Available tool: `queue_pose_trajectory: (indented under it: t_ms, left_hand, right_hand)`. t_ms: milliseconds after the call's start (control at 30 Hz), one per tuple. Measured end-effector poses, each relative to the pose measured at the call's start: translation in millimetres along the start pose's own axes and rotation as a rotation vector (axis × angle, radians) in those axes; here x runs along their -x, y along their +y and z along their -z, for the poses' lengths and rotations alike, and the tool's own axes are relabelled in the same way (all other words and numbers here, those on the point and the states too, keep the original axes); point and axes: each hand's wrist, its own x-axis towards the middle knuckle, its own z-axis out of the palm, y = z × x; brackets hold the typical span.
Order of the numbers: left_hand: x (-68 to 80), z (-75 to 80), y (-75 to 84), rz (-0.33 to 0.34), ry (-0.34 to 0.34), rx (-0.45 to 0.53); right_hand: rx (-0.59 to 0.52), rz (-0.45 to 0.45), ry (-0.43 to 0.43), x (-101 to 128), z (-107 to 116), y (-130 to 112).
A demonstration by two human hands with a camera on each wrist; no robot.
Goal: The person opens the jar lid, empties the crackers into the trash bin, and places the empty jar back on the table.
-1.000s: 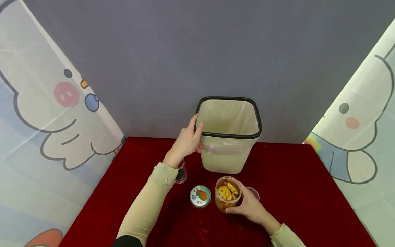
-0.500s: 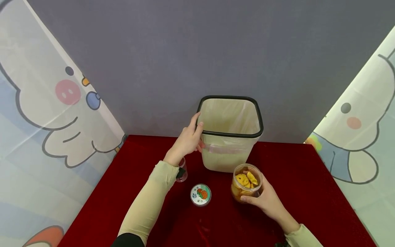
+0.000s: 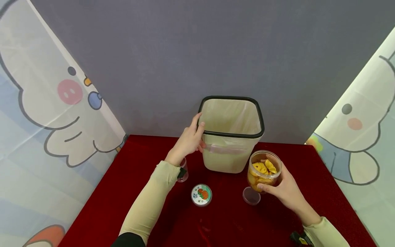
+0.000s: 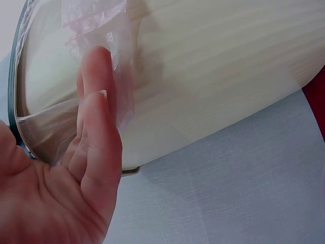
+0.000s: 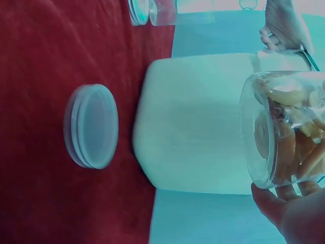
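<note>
A cream waste bin (image 3: 226,156) with a black rim and a thin plastic liner stands at the back of the red table (image 3: 148,154). My left hand (image 3: 188,140) grips its left rim, thumb at the top and fingers (image 4: 96,117) flat on the liner outside. My right hand (image 3: 285,190) holds an open clear jar (image 3: 263,169) of yellow snack pieces in the air beside the bin's right front corner. In the right wrist view the jar (image 5: 284,132) is seen on its side, with the bin (image 5: 203,122) behind it and my palm (image 5: 289,216) under it.
A clear flat lid (image 3: 251,196) lies on the table below the jar. A round lid with a printed label (image 3: 201,195) lies in front of the bin. A small clear cup (image 3: 183,170) stands behind my left wrist. Grey and cartoon-printed curtains wall in the table.
My right hand has lifted the snack jar off the table and carried it up and to the right, beside the bin. The clear lid now shows. The left hand has stayed on the rim.
</note>
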Motion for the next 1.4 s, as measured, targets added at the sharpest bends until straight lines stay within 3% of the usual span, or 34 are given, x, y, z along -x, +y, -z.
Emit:
queue_pose_trajectory:
  t_ms: [467,867,1400]
  left_hand:
    - [0.9,0.5,-0.8,-0.016,0.000,-0.018]
    - [0.3,0.4,-0.2,-0.007,-0.001,-0.014]
    - [-0.4,-0.3,-0.9,-0.002,-0.005,-0.010]
  right_hand:
    - [0.060,0.057,0.087,-26.1,53.0,-28.7]
    - [0.070,0.082,0.076,-60.9,80.3,-32.9]
    - [0.261,0.050,0.034,-102.5,116.7,-50.0]
